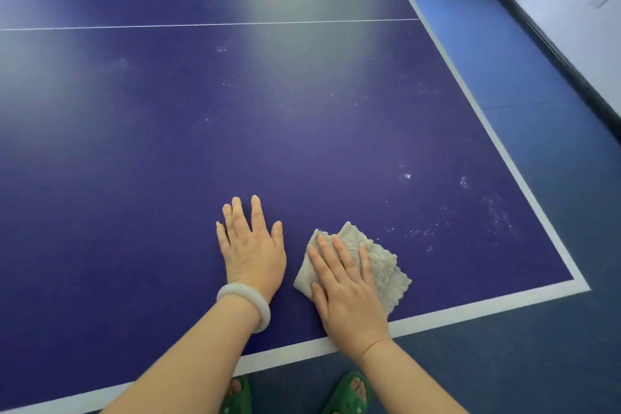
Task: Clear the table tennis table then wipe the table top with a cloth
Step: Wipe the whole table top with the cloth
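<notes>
The dark blue table tennis table (pixel 235 131) fills most of the view, with white border lines and a thin white centre line. A folded beige cloth (pixel 379 262) lies on the top near the front edge and right corner. My right hand (pixel 346 292) presses flat on the cloth with straight fingers. To its left, my left hand (pixel 250 245) rests flat on the bare table top, fingers spread, a pale bangle on its wrist. White dusty specks (pixel 497 215) dot the surface to the right of the cloth.
The table's right edge (pixel 484 118) runs along a strip of blue floor (pixel 524 77), bounded by a white wall with a dark skirting. The front edge crosses under my forearms. My feet in green sandals (pixel 349 393) stand on the floor below.
</notes>
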Available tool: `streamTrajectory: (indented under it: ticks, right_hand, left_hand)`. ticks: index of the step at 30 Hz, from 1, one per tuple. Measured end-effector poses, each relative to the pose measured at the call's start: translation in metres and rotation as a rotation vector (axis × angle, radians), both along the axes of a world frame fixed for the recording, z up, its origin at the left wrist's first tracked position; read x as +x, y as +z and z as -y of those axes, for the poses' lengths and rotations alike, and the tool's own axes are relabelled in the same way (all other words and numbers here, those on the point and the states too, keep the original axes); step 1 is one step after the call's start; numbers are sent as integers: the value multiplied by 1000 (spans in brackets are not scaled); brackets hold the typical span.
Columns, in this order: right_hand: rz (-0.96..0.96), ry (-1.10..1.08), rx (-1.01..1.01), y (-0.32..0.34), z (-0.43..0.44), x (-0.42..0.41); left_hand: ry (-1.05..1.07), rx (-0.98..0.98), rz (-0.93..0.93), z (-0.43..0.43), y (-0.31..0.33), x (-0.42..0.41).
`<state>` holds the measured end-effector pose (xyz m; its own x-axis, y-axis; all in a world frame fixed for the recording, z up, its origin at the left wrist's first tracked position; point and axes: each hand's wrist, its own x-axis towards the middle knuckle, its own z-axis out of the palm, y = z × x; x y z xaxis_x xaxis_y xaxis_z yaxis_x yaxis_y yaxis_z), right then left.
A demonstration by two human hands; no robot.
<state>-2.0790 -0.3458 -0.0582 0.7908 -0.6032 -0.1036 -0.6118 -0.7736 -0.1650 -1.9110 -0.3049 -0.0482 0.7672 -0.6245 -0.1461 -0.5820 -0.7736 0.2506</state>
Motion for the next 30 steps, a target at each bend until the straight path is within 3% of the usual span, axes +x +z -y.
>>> streamTrajectory:
  ticks: [6, 11, 16, 18, 20, 23, 27, 30]
  right_hand:
    - [-36, 180, -64, 0, 57, -79]
    - [-58, 72, -84, 3, 83, -93]
    - [-37, 519, -76, -3, 114, -65]
    - [-51, 383, -89, 1, 160, -51]
    - [-81, 77, -64, 4, 205, -41]
    - [-97, -185, -30, 4, 216, -22]
    - [-9, 218, -65, -5, 144, -4]
    - [17, 394, -64, -4, 171, -3]
  left_hand:
    - [86, 138, 92, 24, -15, -28]
    - [95, 173, 105, 26, -18, -29]
    - [108, 188, 120, 28, -19, -29]
    - [108, 186, 114, 29, -19, -29]
    - [105, 196, 119, 29, -19, -29]
    - [104, 199, 125, 28, -20, -29]
    - [109, 197, 133, 28, -20, -29]
    - [109, 202, 128, 29, -20, -29]
